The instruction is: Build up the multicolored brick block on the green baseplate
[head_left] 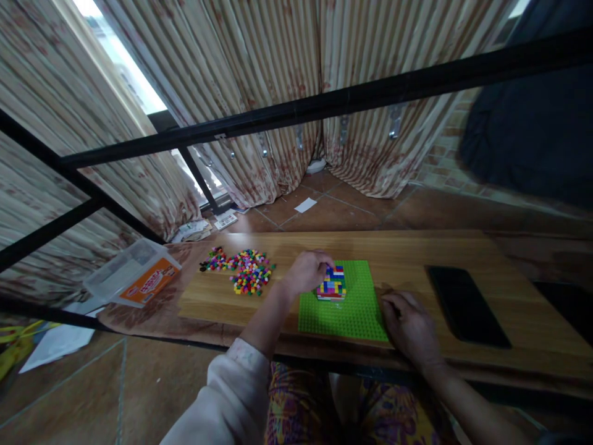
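Observation:
On the wooden board lies a bright green studded baseplate (361,309). A small block of stacked multicoloured toy bricks (332,285) stands on its upper left part. My left hand (308,272) reaches over the plate's left side, fingers pinched together at the far left corner of the stack. Whatever is between those fingertips is too small and covered to make out. My right hand (412,324) rests on the board at the plate's right edge, its fingers loosely curled closed with no brick visible in them.
Loose coloured bricks (252,272) lie in piles on the left of the wooden board (407,247). A clear plastic box (134,272) with an orange label stands beyond its left end. A black phone-like slab (467,306) lies at right. A dark metal rail (287,117) crosses behind.

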`<state>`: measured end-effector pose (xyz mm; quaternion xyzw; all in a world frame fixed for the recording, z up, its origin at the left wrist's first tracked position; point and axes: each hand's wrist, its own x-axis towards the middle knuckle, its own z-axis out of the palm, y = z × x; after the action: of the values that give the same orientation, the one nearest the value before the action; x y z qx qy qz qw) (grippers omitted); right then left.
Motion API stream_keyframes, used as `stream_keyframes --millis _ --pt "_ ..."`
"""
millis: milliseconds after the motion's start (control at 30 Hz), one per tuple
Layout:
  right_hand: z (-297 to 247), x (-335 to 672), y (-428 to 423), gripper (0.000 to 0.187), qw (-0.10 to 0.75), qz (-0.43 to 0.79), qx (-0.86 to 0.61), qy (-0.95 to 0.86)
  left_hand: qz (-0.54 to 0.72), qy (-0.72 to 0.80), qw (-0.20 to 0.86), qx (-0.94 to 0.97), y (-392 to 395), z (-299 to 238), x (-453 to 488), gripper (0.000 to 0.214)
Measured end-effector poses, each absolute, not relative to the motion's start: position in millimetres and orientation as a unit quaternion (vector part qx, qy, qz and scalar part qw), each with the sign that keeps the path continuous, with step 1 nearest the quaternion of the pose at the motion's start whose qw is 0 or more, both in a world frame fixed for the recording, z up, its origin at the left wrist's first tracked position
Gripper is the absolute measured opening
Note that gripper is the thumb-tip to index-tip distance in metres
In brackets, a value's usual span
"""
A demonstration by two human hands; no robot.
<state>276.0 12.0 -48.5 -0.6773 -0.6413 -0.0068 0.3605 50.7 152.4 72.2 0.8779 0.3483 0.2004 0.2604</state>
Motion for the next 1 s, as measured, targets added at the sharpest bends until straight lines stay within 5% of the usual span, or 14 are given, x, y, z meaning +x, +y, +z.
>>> stream_keyframes --millis 567,1000 --pt "-52 277 13 0.022 0.368 -0.007 -0.681 -0.633 0.22 0.377 0.284 0.853 143 57 48 0.027" --pt "-50 277 12 0.021 0.367 0.001 -0.677 -0.638 0.361 0.472 0.469 0.653 142 34 65 0.017"
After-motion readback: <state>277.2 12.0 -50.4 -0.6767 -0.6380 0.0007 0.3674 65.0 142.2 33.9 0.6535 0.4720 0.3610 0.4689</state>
